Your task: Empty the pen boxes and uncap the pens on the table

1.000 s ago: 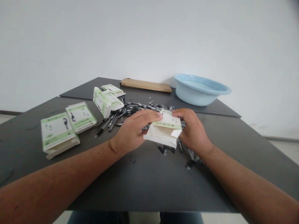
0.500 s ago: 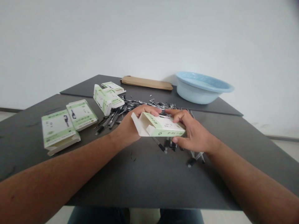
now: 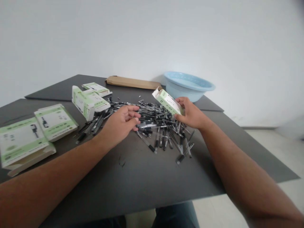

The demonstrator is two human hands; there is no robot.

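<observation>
At pen pile (image 3: 153, 113): left hand (image 3: 123, 122) unclenched, half-curled; right hand (image 3: 191, 112) gripping tilted box (image 3: 168, 102).

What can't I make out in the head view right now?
Head view, all items:
Inside of the carton in the right hand: hidden by its own walls and flap.
Pile of black pens: the lowest are covered by those on top.
Blue basin: its near wall hides the bottom.
Carton's fine print: too small and blurred.
Left hand: contact with the pens can't be told.
</observation>
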